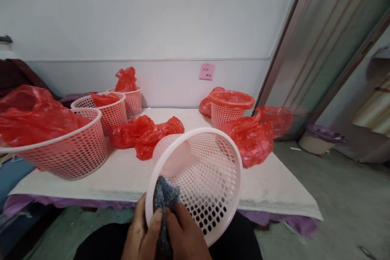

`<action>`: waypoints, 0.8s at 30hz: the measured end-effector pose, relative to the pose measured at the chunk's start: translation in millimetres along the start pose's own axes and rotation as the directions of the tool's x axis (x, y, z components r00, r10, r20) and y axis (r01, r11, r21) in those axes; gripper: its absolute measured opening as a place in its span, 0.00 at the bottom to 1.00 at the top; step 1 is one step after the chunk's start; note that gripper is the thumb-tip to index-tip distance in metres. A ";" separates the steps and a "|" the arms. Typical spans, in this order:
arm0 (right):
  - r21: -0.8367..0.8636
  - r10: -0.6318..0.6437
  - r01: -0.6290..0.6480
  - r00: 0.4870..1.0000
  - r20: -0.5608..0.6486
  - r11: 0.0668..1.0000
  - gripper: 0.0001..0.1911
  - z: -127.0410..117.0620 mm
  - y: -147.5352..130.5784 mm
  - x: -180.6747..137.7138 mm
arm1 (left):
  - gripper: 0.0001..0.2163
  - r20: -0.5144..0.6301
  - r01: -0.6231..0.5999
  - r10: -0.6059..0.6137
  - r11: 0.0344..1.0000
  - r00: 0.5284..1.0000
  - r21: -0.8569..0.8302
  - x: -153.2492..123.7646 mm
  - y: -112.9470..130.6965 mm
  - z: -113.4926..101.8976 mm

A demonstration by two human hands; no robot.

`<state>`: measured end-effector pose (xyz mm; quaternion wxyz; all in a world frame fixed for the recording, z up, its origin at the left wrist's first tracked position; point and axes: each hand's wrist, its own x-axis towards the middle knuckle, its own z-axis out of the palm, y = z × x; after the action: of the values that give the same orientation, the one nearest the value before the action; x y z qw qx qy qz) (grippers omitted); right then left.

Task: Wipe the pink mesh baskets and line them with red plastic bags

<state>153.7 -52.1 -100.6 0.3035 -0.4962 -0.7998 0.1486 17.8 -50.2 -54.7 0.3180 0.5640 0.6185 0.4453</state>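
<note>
A light pink perforated plastic basket is tilted over my lap, its open mouth facing me. My left hand grips the rim at the lower left, with the thumb on the near side and fingers behind. A dark grey speckled cloth lies over the inside wall beside that rim. My right hand is closed on the cloth and reaches just inside the basket mouth. The cloth's lower end hangs between both hands. My right fingertips are partly hidden by the cloth.
Left on the white-covered table stand several pink baskets with red bags, the nearest a large basket. Crumpled red bags lie mid-table. At right are a red-lined basket and a red bag. A bin stands on the floor.
</note>
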 end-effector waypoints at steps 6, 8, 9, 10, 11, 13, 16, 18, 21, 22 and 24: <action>0.049 -0.166 0.161 0.980 0.106 0.986 0.25 -7.1 -0.5 7.1 | 0.25 -0.046 -0.107 0.111 0.991 0.993 0.084 2.8 -13.4 -19.9; -0.075 -0.143 0.159 0.973 0.183 0.984 0.20 -10.1 9.8 9.9 | 0.23 -0.044 -0.152 0.160 0.977 0.986 0.151 10.4 -8.9 -27.1; -0.172 -0.104 0.145 0.967 0.231 0.974 0.15 -13.0 15.7 11.7 | 0.23 -0.037 -0.169 0.178 0.970 0.983 0.172 13.2 -6.3 -28.8; -0.280 -0.043 0.121 0.962 0.269 0.952 0.12 -16.7 21.8 13.6 | 0.22 -0.025 -0.188 0.196 0.964 0.980 0.187 14.9 -3.6 -29.2; -0.381 0.030 0.087 0.957 0.290 0.920 0.11 -20.7 27.6 15.6 | 0.22 -0.015 -0.205 0.211 0.960 0.977 0.192 15.5 -1.1 -28.4; -0.500 0.158 0.001 0.949 0.274 0.866 0.14 -28.3 36.9 19.4 | 0.21 -0.011 -0.218 0.224 0.959 0.975 0.179 14.5 3.6 -24.4; -0.345 0.228 -0.149 0.953 0.199 0.927 0.19 -31.7 38.8 25.7 | 0.21 -0.046 -0.206 0.215 0.966 0.975 0.159 11.3 8.5 -15.7; 0.026 0.200 -0.205 0.970 0.139 0.978 0.19 -27.9 29.5 31.6 | 0.21 -0.038 -0.221 0.230 0.962 0.973 0.162 10.1 9.8 -9.8; 0.518 0.203 -0.168 0.979 -0.012 0.839 0.15 -18.2 5.6 43.2 | 0.21 0.042 -0.286 0.283 0.943 0.958 0.167 10.1 10.1 -2.6; 0.573 0.221 -0.147 0.973 -0.061 0.806 0.16 -14.7 -1.8 47.3 | 0.21 0.058 -0.301 0.296 0.938 0.953 0.170 10.3 10.5 -1.3; 0.547 0.221 -0.118 0.967 -0.126 0.829 0.18 -7.7 -10.3 55.5 | 0.21 0.067 -0.303 0.296 0.936 0.953 0.177 10.7 11.9 -1.1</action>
<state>133.4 -8.3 -70.3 0.4877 -0.4724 -0.6476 0.3457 20.0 -40.4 -42.3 0.2049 0.6874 0.5576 0.4178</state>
